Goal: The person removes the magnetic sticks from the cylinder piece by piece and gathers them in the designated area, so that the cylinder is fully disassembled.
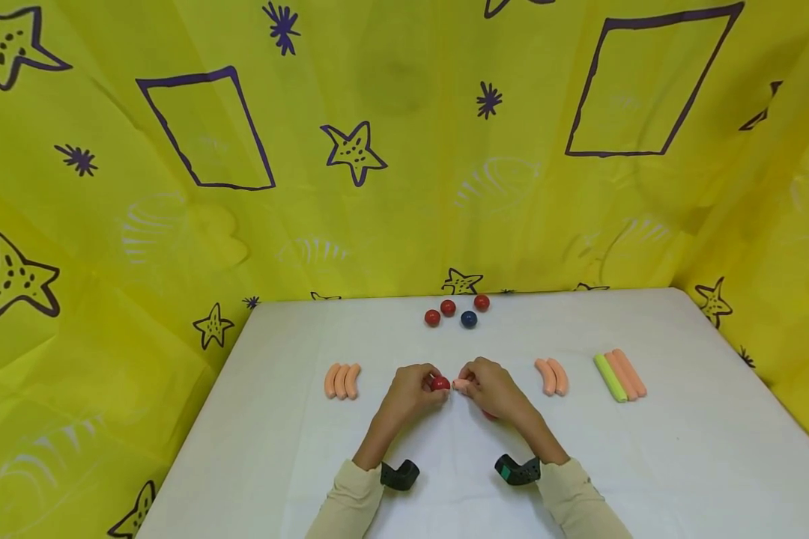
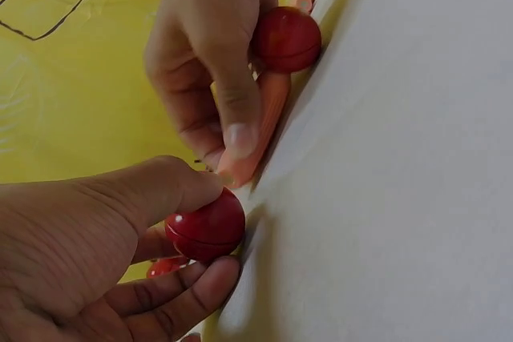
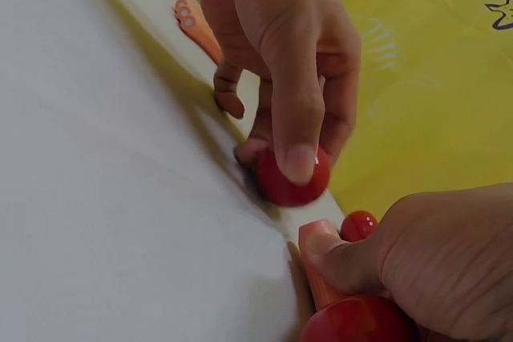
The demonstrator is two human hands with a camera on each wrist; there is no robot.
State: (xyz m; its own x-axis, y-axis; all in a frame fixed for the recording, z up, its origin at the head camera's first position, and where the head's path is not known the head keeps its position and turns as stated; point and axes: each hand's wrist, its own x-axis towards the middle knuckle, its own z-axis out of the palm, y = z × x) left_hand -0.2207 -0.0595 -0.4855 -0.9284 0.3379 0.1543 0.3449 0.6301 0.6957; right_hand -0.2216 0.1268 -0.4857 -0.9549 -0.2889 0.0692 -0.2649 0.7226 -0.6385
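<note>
My left hand [image 1: 410, 391] pinches a red ball [image 2: 204, 226] between thumb and fingers, just above the white table. Facing it, my right hand [image 1: 494, 385] grips a salmon-pink straight stick [image 2: 268, 118] with the thumb along its side. A second red ball [image 2: 286, 40] sits at the stick's other end; in the head view the right hand mostly covers it. The stick's bare end points at the ball in the left hand, with a small gap showing in the head view.
Three red balls [image 1: 448, 308] and a blue ball [image 1: 469, 320] lie at the back. Three curved orange sticks [image 1: 341, 381] are on the left and two curved sticks [image 1: 551, 376] on the right. Farther right lie a green stick [image 1: 610, 378] and two pink straight sticks [image 1: 625, 373].
</note>
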